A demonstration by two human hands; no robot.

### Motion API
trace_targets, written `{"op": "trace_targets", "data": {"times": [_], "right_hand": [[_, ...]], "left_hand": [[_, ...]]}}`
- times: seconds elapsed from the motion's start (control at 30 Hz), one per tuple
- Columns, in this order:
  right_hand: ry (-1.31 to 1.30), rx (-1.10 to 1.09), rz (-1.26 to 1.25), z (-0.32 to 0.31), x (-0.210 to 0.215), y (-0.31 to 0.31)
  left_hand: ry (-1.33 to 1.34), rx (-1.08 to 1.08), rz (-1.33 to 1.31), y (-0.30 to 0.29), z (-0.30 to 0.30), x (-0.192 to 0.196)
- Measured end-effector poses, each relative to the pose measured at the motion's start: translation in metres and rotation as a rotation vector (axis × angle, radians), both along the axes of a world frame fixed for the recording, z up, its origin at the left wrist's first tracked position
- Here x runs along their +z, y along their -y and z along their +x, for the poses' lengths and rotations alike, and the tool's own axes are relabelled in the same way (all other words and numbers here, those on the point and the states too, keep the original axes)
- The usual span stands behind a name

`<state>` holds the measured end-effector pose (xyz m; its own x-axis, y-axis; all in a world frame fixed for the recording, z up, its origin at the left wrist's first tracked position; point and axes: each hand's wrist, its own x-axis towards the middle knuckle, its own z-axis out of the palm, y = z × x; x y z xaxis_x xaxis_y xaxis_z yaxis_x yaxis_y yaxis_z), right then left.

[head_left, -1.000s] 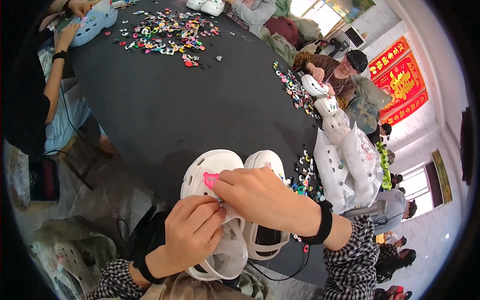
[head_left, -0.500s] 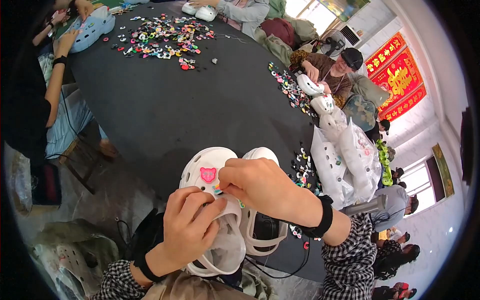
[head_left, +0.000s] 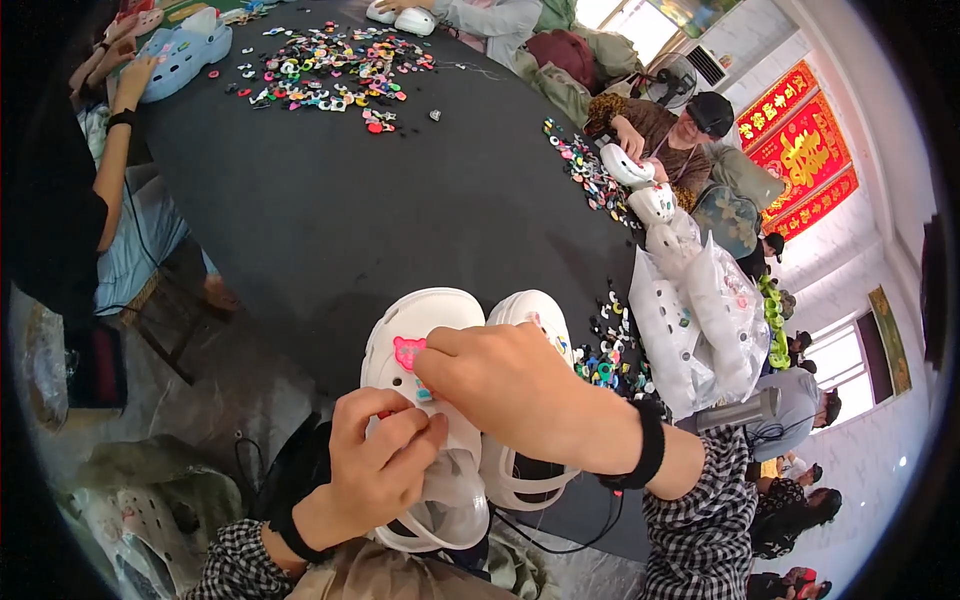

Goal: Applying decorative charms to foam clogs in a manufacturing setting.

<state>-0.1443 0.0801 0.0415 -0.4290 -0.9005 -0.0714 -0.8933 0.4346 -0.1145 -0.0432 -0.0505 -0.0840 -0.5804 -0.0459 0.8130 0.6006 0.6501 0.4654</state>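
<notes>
A white clog [head_left: 432,311] lies in front of me, toe pointing away, with a pink animal-head charm [head_left: 407,352] on its upper. My left hand [head_left: 372,470] is curled over the clog's near left side and grips it; a bit of red shows by its fingertips. My right hand [head_left: 520,392] is bent over the same upper, thumb and fingers pinched on a small bluish charm [head_left: 424,393] just below the pink one. Its fingertips are partly hidden. A second white clog [head_left: 530,310] sits alongside on the right, partly under my right hand, with small charms on its upper.
Loose charms [head_left: 608,345] lie to the right, beside bagged white clogs [head_left: 672,330]. A larger charm pile [head_left: 335,65] spreads across the far side of the dark table [head_left: 420,210]. Co-workers handle a blue clog [head_left: 185,60] at far left and a white clog [head_left: 627,165] at right.
My right hand has shifted slightly left and down over the clog's upper, now overlapping the pink charm's edge. My left hand stays on the clog's side.
</notes>
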Motion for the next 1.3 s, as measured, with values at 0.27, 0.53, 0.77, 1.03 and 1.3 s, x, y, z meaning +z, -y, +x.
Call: {"op": "trace_targets", "data": {"times": [0.27, 0.53, 0.77, 1.03, 1.3], "right_hand": [[0.056, -0.040, -0.134, 0.006, -0.011, -0.019], [0.215, -0.019, -0.287, 0.027, 0.001, -0.041], [-0.080, -0.249, -0.334, 0.042, -0.030, -0.023], [-0.014, -0.124, -0.319, 0.022, -0.032, -0.035], [0.167, 0.009, -0.203, -0.004, -0.024, -0.026]], "left_hand": [[0.054, -0.014, 0.051, 0.000, 0.000, 0.004], [0.113, -0.088, 0.131, 0.001, -0.005, 0.009], [0.194, -0.095, 0.224, -0.001, -0.008, 0.014], [0.313, -0.105, 0.055, -0.002, -0.011, 0.019], [0.359, -0.096, 0.038, -0.002, -0.009, 0.022]]}}
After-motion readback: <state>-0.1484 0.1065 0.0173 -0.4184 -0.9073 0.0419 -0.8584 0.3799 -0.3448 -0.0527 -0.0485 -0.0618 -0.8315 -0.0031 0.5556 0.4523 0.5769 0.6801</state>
